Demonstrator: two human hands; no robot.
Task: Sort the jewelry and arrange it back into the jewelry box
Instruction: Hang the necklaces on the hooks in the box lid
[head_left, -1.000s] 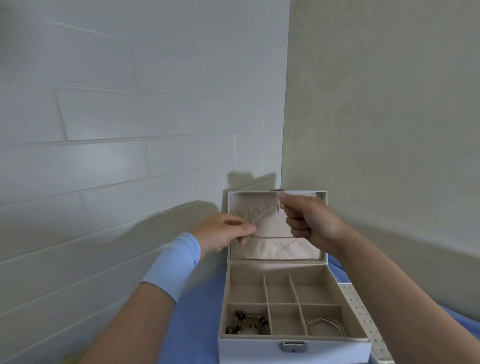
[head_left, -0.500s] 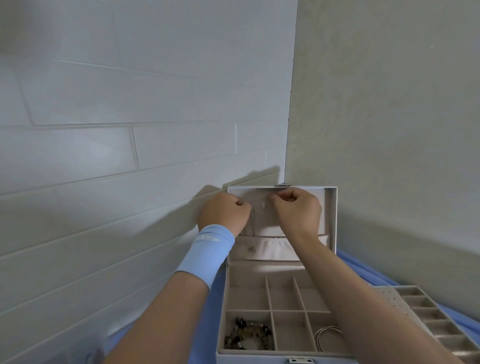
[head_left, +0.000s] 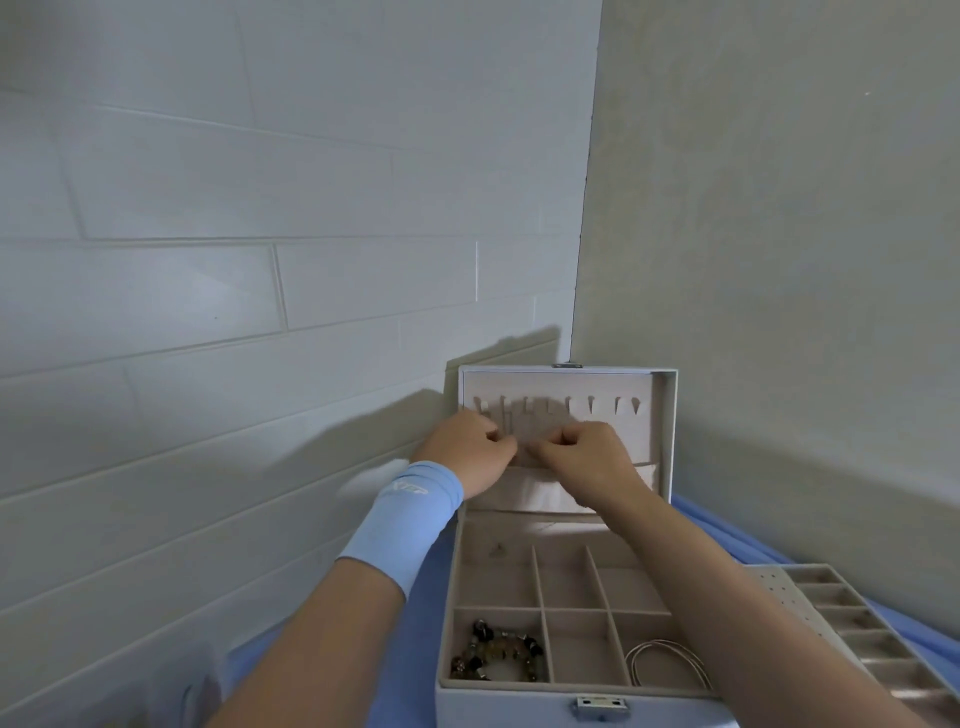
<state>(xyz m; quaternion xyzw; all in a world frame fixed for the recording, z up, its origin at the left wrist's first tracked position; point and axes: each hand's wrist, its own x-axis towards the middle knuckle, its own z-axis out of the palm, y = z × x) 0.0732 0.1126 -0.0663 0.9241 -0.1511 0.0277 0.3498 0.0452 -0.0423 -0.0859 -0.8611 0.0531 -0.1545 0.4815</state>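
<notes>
At the upright lid of the jewelry box, the left hand and the right hand, fingers curled, pinch a fine, hardly visible chain under the hooks. I think it is best held taut and set slowly into one hook. Two pale walls meet behind, and a blue cloth lies under the box.

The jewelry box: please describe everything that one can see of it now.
The jewelry box is pale grey outside and lined in beige fabric, with a metal clasp in front. It stands open on a blue cloth; its lid is upright, with a row of hooks and a pocket below. Dividers form compartments: a beaded bracelet lies front left, thin bangles front right. The left hand and right hand, fingers curled, touch the lid lining.
</notes>
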